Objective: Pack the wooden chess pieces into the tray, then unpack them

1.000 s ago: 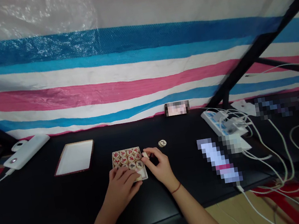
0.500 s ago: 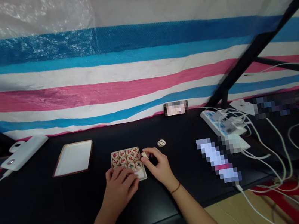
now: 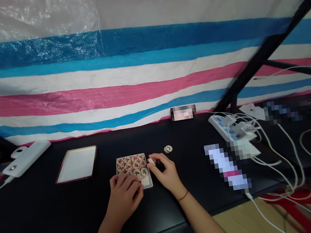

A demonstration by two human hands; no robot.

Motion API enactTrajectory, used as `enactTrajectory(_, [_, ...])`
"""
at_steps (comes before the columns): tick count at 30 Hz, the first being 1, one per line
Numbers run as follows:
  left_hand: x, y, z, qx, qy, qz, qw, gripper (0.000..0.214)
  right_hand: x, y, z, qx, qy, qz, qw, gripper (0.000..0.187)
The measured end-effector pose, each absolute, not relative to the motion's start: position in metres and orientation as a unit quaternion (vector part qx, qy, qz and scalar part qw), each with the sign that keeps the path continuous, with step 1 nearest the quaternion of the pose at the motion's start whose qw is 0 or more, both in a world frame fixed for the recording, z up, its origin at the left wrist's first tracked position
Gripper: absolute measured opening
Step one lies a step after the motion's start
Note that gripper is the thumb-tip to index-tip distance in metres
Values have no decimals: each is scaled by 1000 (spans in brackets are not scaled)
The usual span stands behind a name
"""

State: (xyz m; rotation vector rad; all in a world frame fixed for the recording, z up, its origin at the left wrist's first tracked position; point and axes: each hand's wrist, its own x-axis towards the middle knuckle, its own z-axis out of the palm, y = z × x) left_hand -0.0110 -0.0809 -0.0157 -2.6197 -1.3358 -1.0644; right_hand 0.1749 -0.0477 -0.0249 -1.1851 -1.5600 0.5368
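Note:
A shallow white box (image 3: 147, 182) on the black table holds several Chinese chess pieces (image 3: 128, 167) in rows, with red and black characters. My left hand (image 3: 126, 194) lies over the box's near-left part, its fingers bent and closed at a piece by the fingertips, which hide part of the near row. Beside the box's right edge, my right hand (image 3: 166, 173) pinches a chess piece (image 3: 150, 160) between thumb and fingers. A small stack of loose pieces (image 3: 168, 148) rests behind the right hand, the top one with a black character.
An open box lid (image 3: 76, 164) lies left of the box. Further left is a white device (image 3: 26, 158) with a cable. A power strip (image 3: 219, 124) with tangled white cables and a blurred phone (image 3: 227, 166) occupy the right. Striped sheeting (image 3: 139, 87) hangs behind the table.
Hardly anything differs. The fingers of my left hand have shifted slightly at the near row, and the right hand still pinches its piece beside the box.

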Motion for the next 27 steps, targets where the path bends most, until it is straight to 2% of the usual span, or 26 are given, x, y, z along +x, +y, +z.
enactTrajectory(8, [-12,-82,-16,-838,-430,-337,-10,11,174,-54,-20,-460,-673,216,537,23])
enactTrajectory(12, [-20,-80,-16,-810,-458,-367,-14,18,170,-62,-18,-407,-747,193,489,18])
enactTrajectory(19, [-27,-77,-20,-794,-486,-365,-33,19,165,-66,-22,-367,-829,138,399,35])
enactTrajectory(27, [-25,-78,-22,-806,-470,-360,-29,19,167,-66,-18,-373,-830,118,399,15])
